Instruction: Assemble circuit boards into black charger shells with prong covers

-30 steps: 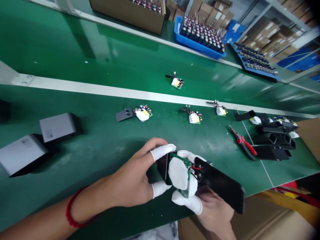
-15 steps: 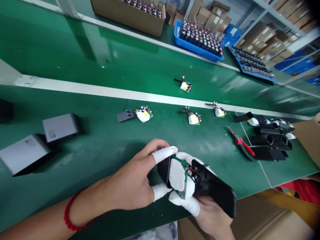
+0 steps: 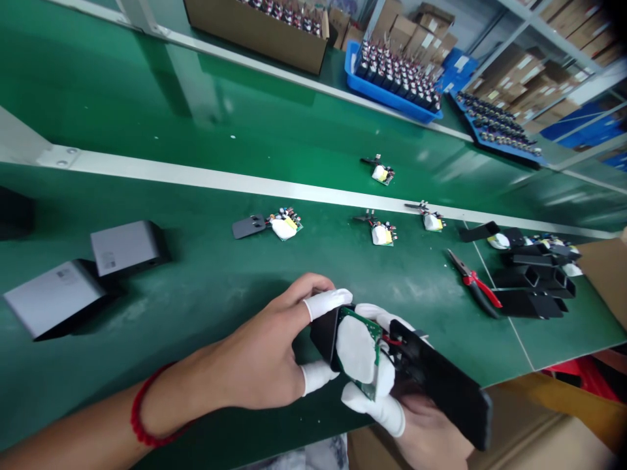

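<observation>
My left hand (image 3: pixel 264 349), with white finger cots on thumb and finger, grips a black box-shaped housing (image 3: pixel 324 338). At the housing's open end is a green circuit board (image 3: pixel 371 324) with a white pad (image 3: pixel 356 350) on its face. My right hand (image 3: pixel 428 427), also in white finger cots, holds this board by its edges. A long black cover plate (image 3: pixel 443 378) is joined to the board by short wires and slants down to the right over the right hand. How deep the board's end sits in the housing is hidden.
Boards with plates, such as this one (image 3: pixel 285 226), lie along the green bench. Red-handled pliers (image 3: pixel 474 283) and black housings (image 3: pixel 531 304) are at right, grey boxes (image 3: pixel 125 247) at left. A white rail (image 3: pixel 196 176) crosses behind; a blue bin (image 3: pixel 392 98) stands beyond.
The board and cover plate have shifted right and slightly down with my right hand, showing more board outside the housing. My left hand has barely moved. The view has shifted slightly.
</observation>
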A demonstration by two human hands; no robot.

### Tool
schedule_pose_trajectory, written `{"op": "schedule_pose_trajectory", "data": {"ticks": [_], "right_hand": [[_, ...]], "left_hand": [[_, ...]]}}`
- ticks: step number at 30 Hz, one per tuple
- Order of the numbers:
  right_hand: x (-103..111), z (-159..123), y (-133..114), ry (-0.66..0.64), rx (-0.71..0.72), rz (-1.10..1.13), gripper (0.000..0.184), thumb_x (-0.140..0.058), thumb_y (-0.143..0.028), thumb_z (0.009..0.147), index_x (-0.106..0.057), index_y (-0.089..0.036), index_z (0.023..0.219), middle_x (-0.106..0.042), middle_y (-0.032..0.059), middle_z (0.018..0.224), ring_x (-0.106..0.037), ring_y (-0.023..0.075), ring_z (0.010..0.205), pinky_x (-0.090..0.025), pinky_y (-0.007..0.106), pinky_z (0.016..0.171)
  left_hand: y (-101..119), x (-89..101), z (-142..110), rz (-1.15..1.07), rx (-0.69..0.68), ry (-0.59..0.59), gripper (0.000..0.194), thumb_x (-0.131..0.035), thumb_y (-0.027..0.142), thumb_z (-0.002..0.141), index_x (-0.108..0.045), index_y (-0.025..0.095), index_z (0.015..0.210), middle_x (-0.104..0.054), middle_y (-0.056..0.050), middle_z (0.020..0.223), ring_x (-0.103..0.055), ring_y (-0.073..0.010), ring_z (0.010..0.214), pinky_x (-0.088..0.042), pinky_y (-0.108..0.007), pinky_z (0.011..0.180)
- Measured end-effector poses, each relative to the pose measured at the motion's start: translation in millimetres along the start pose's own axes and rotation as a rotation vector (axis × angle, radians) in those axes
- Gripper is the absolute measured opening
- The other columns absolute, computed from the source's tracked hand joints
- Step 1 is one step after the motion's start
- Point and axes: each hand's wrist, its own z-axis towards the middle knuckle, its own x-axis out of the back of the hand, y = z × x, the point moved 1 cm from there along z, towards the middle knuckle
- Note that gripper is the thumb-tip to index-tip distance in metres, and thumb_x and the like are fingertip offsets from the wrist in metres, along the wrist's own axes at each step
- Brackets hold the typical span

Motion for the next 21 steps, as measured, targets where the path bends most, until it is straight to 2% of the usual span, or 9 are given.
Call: {"op": "schedule_pose_trajectory", "data": {"ticks": [7, 13, 18, 21], "right_hand": [[-3.5, 3.6, -2.6, 0.033, 0.013, -0.003, 0.038, -0.084, -0.039, 0.071, -0.074, -0.026, 0.105, -0.077, 0.0099, 0.086, -0.075, 0.0295, 0.075, -0.063, 0.036, 0.069], [-5.4, 6.3, -3.5, 0.012, -0.009, -0.020, 0.034, -0.084, -0.046, 0.069, -0.076, -0.023, 0.093, -0.069, 0.0046, 0.060, -0.075, 0.0298, 0.075, -0.063, 0.034, 0.071], [-2.6, 6.3, -3.0, 0.031, 0.021, -0.063, 0.036, -0.086, -0.043, 0.067, -0.076, -0.023, 0.095, -0.071, 0.0042, 0.063, -0.075, 0.0300, 0.073, -0.064, 0.036, 0.069], [-1.3, 5.9, -3.2, 0.021, -0.035, -0.109, 0.031, -0.086, -0.043, 0.067, -0.077, -0.023, 0.089, -0.072, 0.0041, 0.063, -0.075, 0.0299, 0.071, -0.064, 0.037, 0.068]], "left_hand": [[-1.2, -0.6, 1.5, 0.015, 0.006, 0.008, 0.046, -0.068, 0.010, 0.080, -0.051, 0.025, 0.120, -0.050, -0.004, 0.122, -0.058, -0.0156, 0.112, -0.049, -0.023, 0.098], [-2.9, -0.5, 1.2, 0.006, 0.017, 0.000, 0.040, -0.067, 0.013, 0.082, -0.053, 0.024, 0.118, -0.051, -0.004, 0.121, -0.059, -0.0157, 0.111, -0.049, -0.022, 0.098], [-1.8, 0.5, 1.3, -0.003, 0.022, -0.012, 0.040, -0.068, 0.013, 0.081, -0.054, 0.023, 0.117, -0.052, -0.005, 0.120, -0.060, -0.0173, 0.108, -0.052, -0.025, 0.094], [-0.9, 0.1, 1.4, -0.003, 0.033, -0.020, 0.038, -0.067, 0.013, 0.082, -0.055, 0.023, 0.116, -0.052, -0.005, 0.120, -0.059, -0.0164, 0.109, -0.052, -0.023, 0.094]]}}
